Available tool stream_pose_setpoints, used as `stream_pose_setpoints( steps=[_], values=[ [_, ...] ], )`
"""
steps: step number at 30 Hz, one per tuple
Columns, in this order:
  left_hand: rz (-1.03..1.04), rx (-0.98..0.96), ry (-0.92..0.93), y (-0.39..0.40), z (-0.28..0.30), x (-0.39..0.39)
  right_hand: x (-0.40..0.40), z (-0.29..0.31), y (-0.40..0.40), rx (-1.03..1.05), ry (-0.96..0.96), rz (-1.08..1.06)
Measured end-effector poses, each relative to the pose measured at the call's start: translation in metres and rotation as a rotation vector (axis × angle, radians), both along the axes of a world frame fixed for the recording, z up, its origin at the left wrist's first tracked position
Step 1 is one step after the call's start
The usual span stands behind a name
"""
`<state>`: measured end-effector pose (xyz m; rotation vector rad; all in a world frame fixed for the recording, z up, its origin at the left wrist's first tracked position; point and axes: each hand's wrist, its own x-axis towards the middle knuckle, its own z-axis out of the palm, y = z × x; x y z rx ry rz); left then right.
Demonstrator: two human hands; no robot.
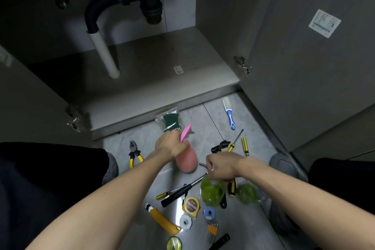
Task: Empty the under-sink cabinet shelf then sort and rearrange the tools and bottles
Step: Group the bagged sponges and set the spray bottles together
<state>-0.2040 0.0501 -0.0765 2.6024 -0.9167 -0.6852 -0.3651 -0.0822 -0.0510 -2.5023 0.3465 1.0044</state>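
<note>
grey tiled floor (203, 128) carries pliers (134, 153), tape measure (191, 205), yellow utility knife (163, 220), blue-handled brush (229, 113), screwdrivers (245, 146), bagged green sponge (171, 122).

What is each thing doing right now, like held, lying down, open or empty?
Left hand: grips the pink bottle.
Pink bottle: held, lifted, tilted.
Right hand: grips the green bottle.
Green bottle: held by its top.
Second green bottle: on the floor.
Pliers: on the floor, jaws shut.
Shelf: empty.
Cabinet door: open.

Tape measure (191, 204) reads "2m" (other labels illegible).
</note>
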Motion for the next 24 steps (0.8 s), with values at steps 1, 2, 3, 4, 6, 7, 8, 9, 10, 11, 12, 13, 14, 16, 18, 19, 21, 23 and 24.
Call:
stream_pose_setpoints(
  steps=[1,2,3,4,6,7,8,9,10,11,12,13,14,16,18,19,21,23,24],
  values=[
    [0.023,-0.021,0.025,-0.011,0.004,0.005,0.006,0.007,-0.012,0.003,-0.030,-0.027],
    [0.043,-0.044,0.053,-0.021,0.008,0.010,0.014,0.014,-0.025,-0.001,-0.057,-0.045],
    [0.065,-0.067,0.086,-0.033,0.012,0.016,0.021,0.021,-0.040,-0.006,-0.078,-0.055],
    [0.088,-0.092,0.125,-0.044,0.015,0.022,0.029,0.029,-0.055,-0.010,-0.092,-0.066],
    [0.148,-0.147,0.216,-0.066,0.018,0.035,0.044,0.040,-0.087,-0.002,-0.097,-0.094],
    [0.179,-0.179,0.264,-0.077,0.017,0.041,0.051,0.044,-0.102,-0.002,-0.092,-0.098],
    [0.204,-0.207,0.312,-0.086,0.016,0.047,0.058,0.046,-0.116,-0.010,-0.088,-0.090],
    [0.228,-0.232,0.359,-0.094,0.014,0.053,0.065,0.047,-0.129,-0.033,-0.092,-0.075],
    [0.257,-0.258,0.407,-0.102,0.011,0.058,0.071,0.045,-0.139,-0.074,-0.106,-0.052],
    [0.286,-0.285,0.452,-0.108,0.007,0.064,0.077,0.042,-0.149,-0.135,-0.134,-0.022],
    [0.311,-0.303,0.486,-0.114,0.003,0.068,0.083,0.037,-0.157,-0.205,-0.168,0.011],
    [0.331,-0.309,0.510,-0.121,-0.001,0.072,0.088,0.030,-0.164,-0.268,-0.202,0.039],
    [0.347,-0.310,0.525,-0.126,-0.006,0.075,0.095,0.024,-0.170,-0.315,-0.233,0.061],
    [0.366,-0.313,0.541,-0.135,-0.014,0.081,0.109,0.012,-0.182,-0.351,-0.287,0.082],
    [0.377,-0.314,0.551,-0.143,-0.022,0.087,0.122,0.002,-0.192,-0.341,-0.325,0.077],
    [0.388,-0.318,0.558,-0.145,-0.026,0.090,0.129,-0.003,-0.196,-0.333,-0.341,0.061],
    [0.420,-0.330,0.574,-0.149,-0.032,0.095,0.140,-0.016,-0.201,-0.322,-0.395,-0.006],
    [0.462,-0.356,0.578,-0.153,-0.038,0.097,0.151,-0.029,-0.201,-0.291,-0.455,-0.047],
    [0.482,-0.372,0.569,-0.155,-0.041,0.098,0.156,-0.034,-0.200,-0.257,-0.471,-0.049]
  ],
)
